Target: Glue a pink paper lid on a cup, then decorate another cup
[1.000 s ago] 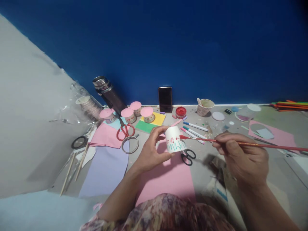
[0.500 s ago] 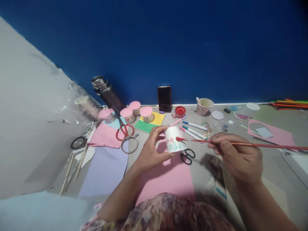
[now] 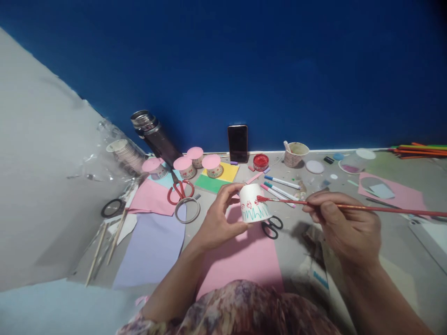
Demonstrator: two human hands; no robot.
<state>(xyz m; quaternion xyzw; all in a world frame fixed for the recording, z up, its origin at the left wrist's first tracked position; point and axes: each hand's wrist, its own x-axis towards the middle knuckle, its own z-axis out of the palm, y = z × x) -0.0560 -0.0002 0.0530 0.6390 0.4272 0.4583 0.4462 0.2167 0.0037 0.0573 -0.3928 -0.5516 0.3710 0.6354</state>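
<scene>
My left hand (image 3: pixel 218 217) grips a small white paper cup (image 3: pixel 254 203), held upside down above a pink sheet (image 3: pixel 244 256). The cup carries red flower marks and a teal zigzag line. My right hand (image 3: pixel 344 225) pinches a long red-handled paintbrush (image 3: pixel 349 207). Its red-loaded tip touches the cup's side at the right, among the red marks. Black scissors (image 3: pixel 271 227) lie just under the cup.
An open red paint pot (image 3: pixel 260 162), a phone (image 3: pixel 238 143) leaning on the blue wall, several pink-topped cups (image 3: pixel 184 166), red scissors (image 3: pixel 179 190), tape rings (image 3: pixel 187 210), markers (image 3: pixel 281 182), a flask (image 3: pixel 155 137), coloured papers and wooden sticks (image 3: pixel 101 246) cover the surface.
The brush tip has shifted a little to the left along the cup's side. The cup has stayed in my left hand, almost still.
</scene>
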